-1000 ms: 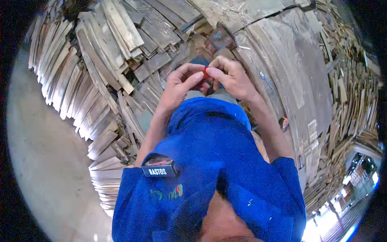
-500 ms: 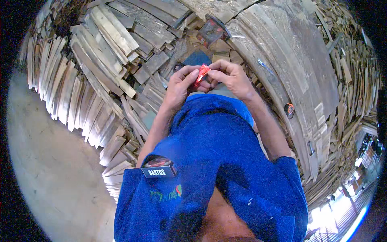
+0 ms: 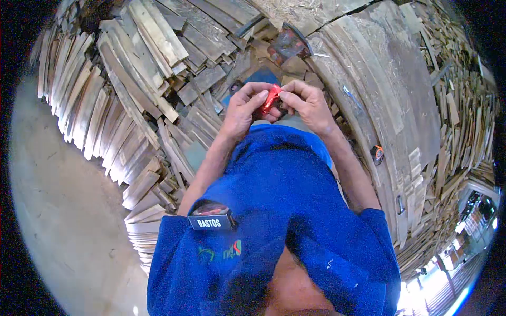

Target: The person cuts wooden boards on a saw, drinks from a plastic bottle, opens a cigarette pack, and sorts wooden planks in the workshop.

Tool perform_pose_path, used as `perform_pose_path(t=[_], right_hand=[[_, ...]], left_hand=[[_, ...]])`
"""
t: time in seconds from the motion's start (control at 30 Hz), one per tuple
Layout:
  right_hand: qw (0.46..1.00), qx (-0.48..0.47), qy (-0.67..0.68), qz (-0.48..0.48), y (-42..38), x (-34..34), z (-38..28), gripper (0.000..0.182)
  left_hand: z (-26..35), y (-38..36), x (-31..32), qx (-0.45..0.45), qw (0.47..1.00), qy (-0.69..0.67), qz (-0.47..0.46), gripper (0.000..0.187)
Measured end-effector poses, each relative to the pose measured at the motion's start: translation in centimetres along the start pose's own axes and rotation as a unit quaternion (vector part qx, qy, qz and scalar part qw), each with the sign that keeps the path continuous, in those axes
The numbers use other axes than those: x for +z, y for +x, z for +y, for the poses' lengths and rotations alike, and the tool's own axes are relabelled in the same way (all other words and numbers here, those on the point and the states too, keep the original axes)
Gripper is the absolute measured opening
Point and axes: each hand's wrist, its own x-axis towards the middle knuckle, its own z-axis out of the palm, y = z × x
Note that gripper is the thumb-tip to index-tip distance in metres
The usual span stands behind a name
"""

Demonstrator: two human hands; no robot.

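Observation:
A small shiny red wrapper (image 3: 271,99) is between my two hands, in front of my waist. My left hand (image 3: 245,109) pinches its left side between thumb and fingers. On the other side, the thumb and index finger of my right hand (image 3: 307,105) grip its upper right edge. What the wrapper contains, if anything, is hidden. A dark box marked BASTOS (image 3: 212,222) sticks out of the chest pocket of my blue shirt (image 3: 295,179).
Stacked wooden boards (image 3: 142,79) lie at the left. A large plank surface (image 3: 390,79) at the right bears an orange and black tape measure (image 3: 377,154) and a blue-and-white slim item (image 3: 348,91). Beyond my hands stands a reddish metal object (image 3: 287,45).
The view has shifted slightly. The red wrapper now looks smoother and more spread out between my fingers. Both hands keep their hold on it.

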Motion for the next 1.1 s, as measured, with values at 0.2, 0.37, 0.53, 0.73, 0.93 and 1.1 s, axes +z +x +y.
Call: perform_pose_path(t=[0.2, 0.37, 0.53, 0.73, 0.93, 1.1], right_hand=[[0.999, -0.003, -0.053, 0.012, 0.0, 0.2, -0.1, 0.016], [0.981, -0.074, -0.178, 0.012, -0.3, 0.0, -0.2, 0.017], [0.976, -0.094, -0.194, -0.038, -0.5, -0.6, -0.8, 0.020], [0.946, -0.124, -0.281, -0.103, -0.8, -0.9, 0.3, 0.018], [0.941, -0.100, -0.291, -0.143, -0.2, 0.2, 1.8, 0.018], [0.957, -0.015, -0.240, -0.161, 2.2, 2.2, 3.0, 0.022]], left_hand=[[-0.3, 0.3, -0.1, 0.141, 0.958, 0.248, 0.032, 0.025], [0.2, -0.2, 0.1, 0.080, 0.981, 0.179, -0.002, 0.021], [0.7, -0.7, 0.1, 0.079, 0.963, 0.256, -0.020, 0.020], [0.5, -0.6, -1.2, 0.118, 0.899, 0.411, -0.093, 0.019], [-1.3, -1.2, -2.5, 0.201, 0.843, 0.494, -0.069, 0.015], [-2.4, -2.2, -4.8, 0.205, 0.826, 0.525, -0.003, 0.013]])
